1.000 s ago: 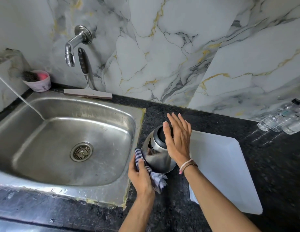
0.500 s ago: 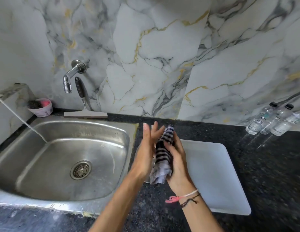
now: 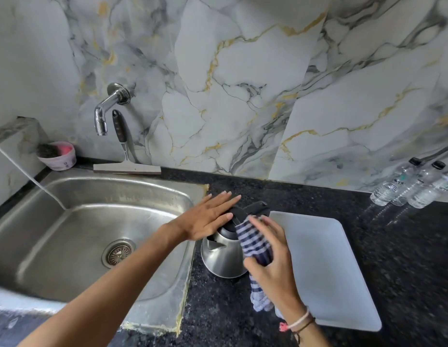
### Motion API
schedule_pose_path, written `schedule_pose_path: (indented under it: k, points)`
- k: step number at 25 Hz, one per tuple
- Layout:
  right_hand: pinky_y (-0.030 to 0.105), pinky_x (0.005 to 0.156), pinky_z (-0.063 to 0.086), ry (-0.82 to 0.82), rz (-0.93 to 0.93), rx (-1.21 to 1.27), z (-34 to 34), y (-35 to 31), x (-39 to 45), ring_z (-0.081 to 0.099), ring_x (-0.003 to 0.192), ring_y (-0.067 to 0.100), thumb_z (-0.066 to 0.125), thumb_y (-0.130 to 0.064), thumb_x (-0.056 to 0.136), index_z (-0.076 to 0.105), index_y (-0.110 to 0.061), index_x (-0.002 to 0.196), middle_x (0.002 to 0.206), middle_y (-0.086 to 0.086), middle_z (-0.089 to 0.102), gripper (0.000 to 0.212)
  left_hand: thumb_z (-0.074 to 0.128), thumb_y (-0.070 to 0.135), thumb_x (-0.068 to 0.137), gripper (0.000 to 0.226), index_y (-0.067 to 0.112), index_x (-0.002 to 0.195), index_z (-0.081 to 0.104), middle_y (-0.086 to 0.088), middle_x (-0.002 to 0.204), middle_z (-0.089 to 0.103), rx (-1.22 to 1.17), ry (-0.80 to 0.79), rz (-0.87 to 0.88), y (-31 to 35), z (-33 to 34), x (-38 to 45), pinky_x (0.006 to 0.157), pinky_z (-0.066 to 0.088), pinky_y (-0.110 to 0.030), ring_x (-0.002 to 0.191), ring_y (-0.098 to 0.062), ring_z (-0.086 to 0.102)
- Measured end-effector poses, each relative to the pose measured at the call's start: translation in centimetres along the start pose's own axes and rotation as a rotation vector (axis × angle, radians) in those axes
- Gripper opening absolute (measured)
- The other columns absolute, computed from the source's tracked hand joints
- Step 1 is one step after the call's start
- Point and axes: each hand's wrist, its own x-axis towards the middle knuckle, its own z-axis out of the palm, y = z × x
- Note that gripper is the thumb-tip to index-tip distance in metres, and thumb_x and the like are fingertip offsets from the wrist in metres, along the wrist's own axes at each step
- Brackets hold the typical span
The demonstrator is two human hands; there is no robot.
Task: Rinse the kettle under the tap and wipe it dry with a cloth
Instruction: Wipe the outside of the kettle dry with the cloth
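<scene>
A steel kettle (image 3: pixel 223 256) with a black lid and handle stands on the dark counter, just right of the sink. My left hand (image 3: pixel 208 219) lies flat on its lid, fingers spread and straight. My right hand (image 3: pixel 270 261) grips a blue-and-white striped cloth (image 3: pixel 255 246) and presses it against the kettle's right side; the cloth's tail hangs down below my palm. The tap (image 3: pixel 103 113) sticks out of the marble wall above the sink, with no water running from it.
The steel sink (image 3: pixel 168 191) fills the left. A squeegee (image 3: pixel 125 161) leans on the wall, next to a pink tub (image 3: pixel 59 156) with a scrubber. A white cutting board (image 3: pixel 330 271) lies right of the kettle. Three water bottles (image 3: pixel 413 186) lie at the far right.
The cloth passed from my left hand to my right. My left hand moved onto the kettle's lid, and my right hand now presses the cloth to the kettle's right side.
</scene>
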Motion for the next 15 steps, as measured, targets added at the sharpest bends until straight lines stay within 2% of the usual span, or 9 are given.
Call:
schedule_pose_path:
  k: [2,3,5,8,11,13,15]
  points:
    - [0.026,0.075,0.066,-0.132,-0.231,-0.553,1.2,0.3,0.2,0.071,0.106,0.013,0.059,-0.027,0.076,0.054,-0.045,0.146,0.168,-0.001,0.030,0.072,0.007,0.058,0.103,0.059,0.045,0.160,-0.003,-0.002,0.173,0.001,-0.028,0.022,0.012,-0.5,0.9,0.2,0.131,0.000,-0.051,0.159,-0.013,-0.007]
    - [0.030,0.064,0.066,-0.157,-0.310,-0.769,1.9,0.7,0.2,0.073,0.095,0.018,0.062,-0.026,0.078,0.052,-0.042,0.148,0.170,0.008,0.030,0.072,0.007,0.055,0.105,0.058,0.045,0.161,-0.001,-0.002,0.173,-0.001,-0.012,0.041,0.020,-0.7,1.0,0.3,0.131,-0.002,-0.049,0.159,-0.014,-0.008]
    - [0.038,0.060,0.063,-0.184,-0.330,-0.973,3.1,1.7,-0.3,0.072,0.092,0.030,0.074,-0.017,0.076,0.052,-0.034,0.152,0.167,0.021,0.033,0.081,0.012,0.046,0.108,0.055,0.041,0.162,0.002,-0.004,0.173,-0.005,0.037,0.079,0.038,-1.0,1.2,0.3,0.130,-0.005,-0.047,0.160,-0.017,-0.010]
    - [0.040,0.063,0.059,-0.156,-0.327,-1.115,3.1,3.6,-1.8,0.062,0.099,0.034,0.078,-0.006,0.074,0.047,-0.028,0.156,0.167,0.026,0.027,0.090,0.020,0.035,0.111,0.053,0.036,0.163,0.007,-0.005,0.173,-0.008,0.030,0.140,0.057,-1.1,1.5,0.3,0.130,-0.008,-0.042,0.160,-0.018,-0.010]
    - [0.038,0.068,0.060,-0.135,-0.400,-1.132,0.7,5.2,-3.7,0.064,0.115,0.034,0.062,0.001,0.083,0.042,-0.019,0.157,0.176,0.021,0.004,0.079,0.021,0.033,0.112,0.054,0.033,0.163,0.007,-0.004,0.173,-0.008,-0.005,0.157,0.069,-1.1,1.8,0.2,0.130,-0.007,-0.041,0.160,-0.017,-0.010]
    - [0.039,0.079,0.063,-0.074,-0.434,-1.080,-0.7,4.8,-3.6,0.055,0.132,0.034,0.046,0.001,0.089,0.030,-0.014,0.163,0.178,0.015,-0.003,0.077,0.021,0.033,0.112,0.053,0.033,0.163,0.007,-0.004,0.174,-0.007,-0.017,0.157,0.072,-1.1,1.9,0.3,0.131,-0.006,-0.041,0.160,-0.016,-0.010]
    - [0.037,0.097,0.057,-0.032,-0.455,-0.991,-0.1,3.8,-2.1,0.044,0.145,0.033,0.044,-0.003,0.092,0.014,-0.016,0.168,0.178,0.013,-0.003,0.083,0.020,0.034,0.112,0.054,0.033,0.163,0.007,-0.003,0.174,-0.006,-0.038,0.148,0.075,-1.3,1.9,0.4,0.131,-0.005,-0.042,0.160,-0.016,-0.009]
